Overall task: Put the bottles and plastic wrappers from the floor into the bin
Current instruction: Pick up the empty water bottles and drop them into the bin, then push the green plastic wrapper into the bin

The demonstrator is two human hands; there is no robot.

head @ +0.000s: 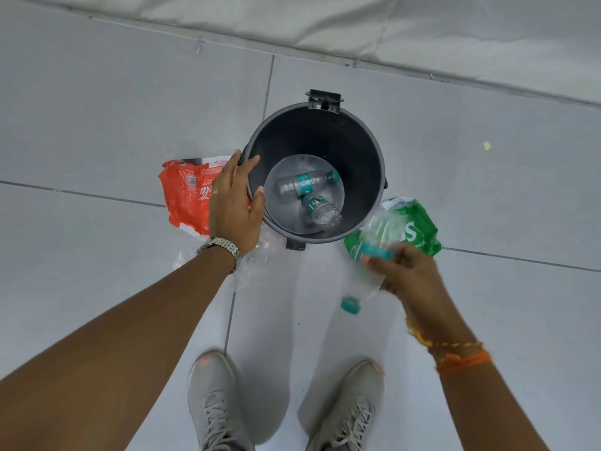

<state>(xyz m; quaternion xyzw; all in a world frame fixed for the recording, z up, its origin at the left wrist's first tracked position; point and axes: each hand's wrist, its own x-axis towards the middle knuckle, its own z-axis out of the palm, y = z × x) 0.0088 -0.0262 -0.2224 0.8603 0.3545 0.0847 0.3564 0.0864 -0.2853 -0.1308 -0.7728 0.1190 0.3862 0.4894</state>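
Grey tiled floor (97, 109) lying open beyond the dark round bin (374, 151), two clear teal-labelled bottles (305, 185) lying inside. Red wrapper (185, 193) and green wrapper (419, 229) flanking its rim. Left hand (232, 203) hovering spread, empty. Right hand (409, 275) gripping a blurred clear bottle (374, 242), teal cap (350, 305) pointing down.

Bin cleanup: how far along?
Done: two bottles lie in the bin. In hand: the right hand grips a third clear bottle, blurred. Left: red wrapper, green wrapper, clear plastic on the floor. Left hand open near the rim.
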